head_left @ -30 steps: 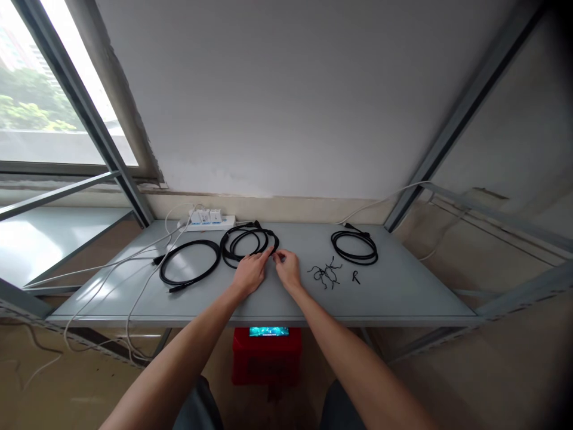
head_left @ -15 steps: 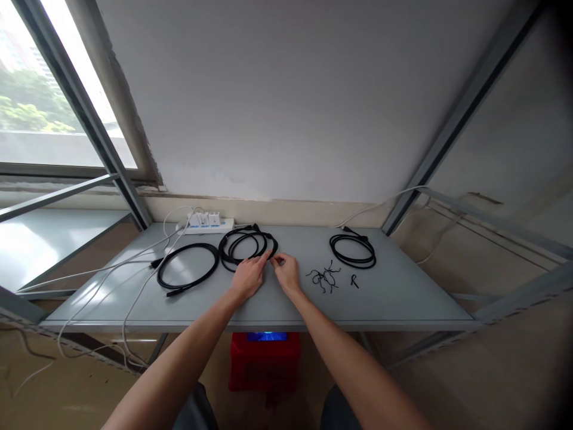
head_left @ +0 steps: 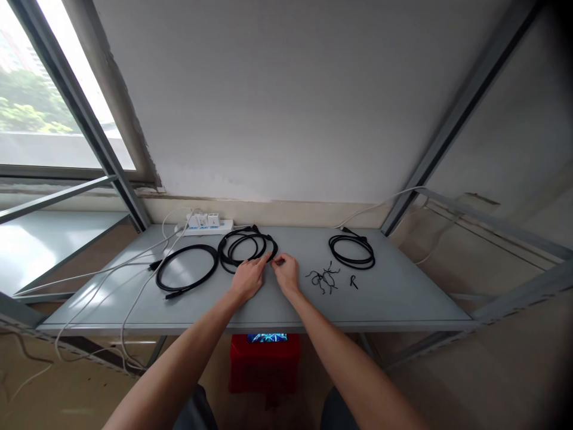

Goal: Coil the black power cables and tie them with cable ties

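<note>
A coiled black cable (head_left: 244,248) lies in the middle of the grey table (head_left: 394,295). My left hand (head_left: 248,278) rests on its near right edge, fingers pinched on the coil. My right hand (head_left: 285,273) sits beside it, fingertips closed at the same spot on the coil, apparently on a small black tie that is too small to make out. Both hands touch the cable where its loops meet.
Another black coil (head_left: 185,276) lies to the left and a third (head_left: 352,251) to the right. Loose black ties (head_left: 324,278) and one single tie (head_left: 354,282) lie right of my hands. A white power strip (head_left: 205,223) with white cords sits at the back. A red box (head_left: 267,361) stands under the table.
My hands have stayed at the same spot on the middle coil, with only small finger movements. The view has shifted slightly.
</note>
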